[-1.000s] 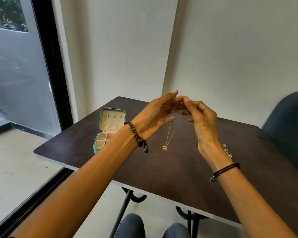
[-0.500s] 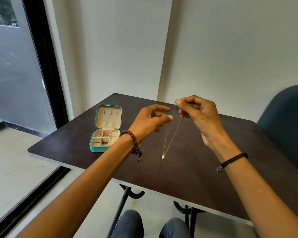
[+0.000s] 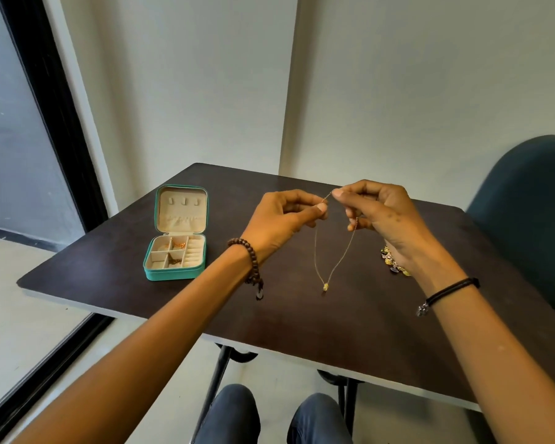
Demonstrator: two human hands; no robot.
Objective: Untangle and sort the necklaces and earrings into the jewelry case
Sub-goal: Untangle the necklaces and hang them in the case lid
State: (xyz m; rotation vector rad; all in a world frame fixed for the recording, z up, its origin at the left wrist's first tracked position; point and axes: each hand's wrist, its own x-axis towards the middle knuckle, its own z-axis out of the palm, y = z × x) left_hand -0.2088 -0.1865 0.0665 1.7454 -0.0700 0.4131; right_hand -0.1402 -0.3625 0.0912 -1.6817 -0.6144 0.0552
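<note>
Item 1, jewelry case [image 3: 173, 264]: teal and square, at the 9 o'clock side of the bench [image 3: 302, 322], with the lid standing open toward 12 o'clock. It has a beige lining and a divided tray; small gold pieces lie in two compartments, too small to identify. Item 2, left hand [image 3: 279, 222]: raised over mid-bench, its fingers [image 3: 318, 209] closed in a pinch on one end of the necklace [image 3: 315, 251]; a brown bead bracelet [image 3: 252, 261] is on the wrist. Item 3, the necklace itself: a thin gold chain strung between both hands and hanging in a narrow V toward 6 o'clock. A small gold pendant [image 3: 325, 286] sits at the bottom of the V; whether it touches the bench cannot be told. Item 4, right hand [image 3: 385, 219]: just beside the left hand at its 3 o'clock, thumb and forefinger clamped on the chain's other end, the remaining fingers curled; a black cord bracelet [image 3: 449, 291] is on the wrist. Item 5, heap of mixed jewelry [image 3: 393, 262]: on the bench at 2 o'clock of the pendant, partly hidden behind the right wrist. Item 6, chair [image 3: 526, 219]: dark teal, at the bench's 3 o'clock edge.
</note>
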